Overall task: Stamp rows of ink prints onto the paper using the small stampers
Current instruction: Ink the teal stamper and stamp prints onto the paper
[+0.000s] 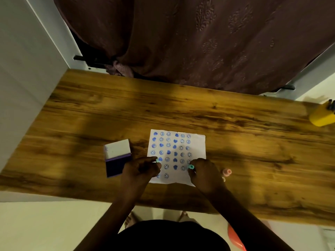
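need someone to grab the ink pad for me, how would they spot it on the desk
On the wooden table, find the white stamped paper near the front edge. Just left of it, beside the left hand, sits the ink pad: the only boxy thing there, with a white lid hinged open over a dark purple base.

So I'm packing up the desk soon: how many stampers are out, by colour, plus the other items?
Teal stampers: 2, one in the left hand, one in the right hand
Pink stampers: 1
Ink pad: 1
Paper: 1
Yellow holder: 1
Total: 6
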Motion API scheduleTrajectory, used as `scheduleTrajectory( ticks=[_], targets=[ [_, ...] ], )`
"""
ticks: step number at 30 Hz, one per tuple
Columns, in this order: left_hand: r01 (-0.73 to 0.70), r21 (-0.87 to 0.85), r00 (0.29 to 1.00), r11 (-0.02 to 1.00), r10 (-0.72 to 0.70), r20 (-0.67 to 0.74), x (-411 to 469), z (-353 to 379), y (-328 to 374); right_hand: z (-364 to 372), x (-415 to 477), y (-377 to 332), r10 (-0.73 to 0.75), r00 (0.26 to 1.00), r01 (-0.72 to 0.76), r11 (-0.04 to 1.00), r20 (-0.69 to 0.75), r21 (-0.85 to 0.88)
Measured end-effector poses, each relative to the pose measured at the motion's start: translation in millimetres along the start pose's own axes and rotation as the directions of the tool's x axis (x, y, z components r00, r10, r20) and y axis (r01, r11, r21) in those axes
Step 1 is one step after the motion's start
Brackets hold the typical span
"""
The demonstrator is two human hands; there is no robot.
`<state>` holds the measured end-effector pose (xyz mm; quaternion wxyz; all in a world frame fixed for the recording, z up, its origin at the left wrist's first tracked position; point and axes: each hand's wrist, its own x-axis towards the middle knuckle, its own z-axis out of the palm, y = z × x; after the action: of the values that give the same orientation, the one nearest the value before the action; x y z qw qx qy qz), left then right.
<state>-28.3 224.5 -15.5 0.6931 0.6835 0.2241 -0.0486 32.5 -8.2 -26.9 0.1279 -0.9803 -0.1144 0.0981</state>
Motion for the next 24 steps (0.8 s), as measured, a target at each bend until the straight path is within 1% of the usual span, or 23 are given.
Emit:
scheduleTrajectory(
  ticks=[9,13,15,18,21,22,23,24],
  targets=[
    [-0.011,0.037,1.0,0.999,0.01,0.011,-2.0,7.4,8.1,3.8,0.6,0.7,0.035,0.999,-0.035,0.999,0.002,-0.006],
    [-0.041,0.016,0.999,0.999,0.041,0.012,-6.1,10.3,15.4,1.1,4.0,1.9,0.026,0.999,-0.026,0.999,-0.024,-0.022],
    [-0.065,0.013,0.998,0.998,0.065,0.025,-8.2,11.1,18.8,-4.0,4.9,2.6,0.034,0.999,-0.034,0.999,-0.023,0.012],
    [-0.089,0.028,0.994,0.996,0.087,0.062,-10.3,13.3,22.9,-22.8,4.6,8.5,0.068,0.998,-0.067,0.985,-0.005,0.161],
    [-0.074,0.037,0.994,0.997,0.07,0.082,-10.6,18.7,26.3,-53.3,-0.1,15.5,0.162,0.985,-0.139,0.943,-0.052,0.302],
    [-0.07,0.037,0.994,0.997,0.066,0.09,-10.4,21.7,26.9,-62.9,-3.6,17.6,0.207,0.976,-0.168,0.909,-0.064,0.38],
    [-0.071,0.036,0.993,0.997,0.067,0.102,-10.4,25.2,27.5,-70.8,-8.3,20.3,0.256,0.965,-0.195,0.844,-0.055,0.5],
    [-0.075,0.034,0.99,0.997,0.071,0.118,-10.8,29.5,28.0,-76.5,-14.0,22.4,0.294,0.955,-0.211,0.739,-0.025,0.64]
  ],
)
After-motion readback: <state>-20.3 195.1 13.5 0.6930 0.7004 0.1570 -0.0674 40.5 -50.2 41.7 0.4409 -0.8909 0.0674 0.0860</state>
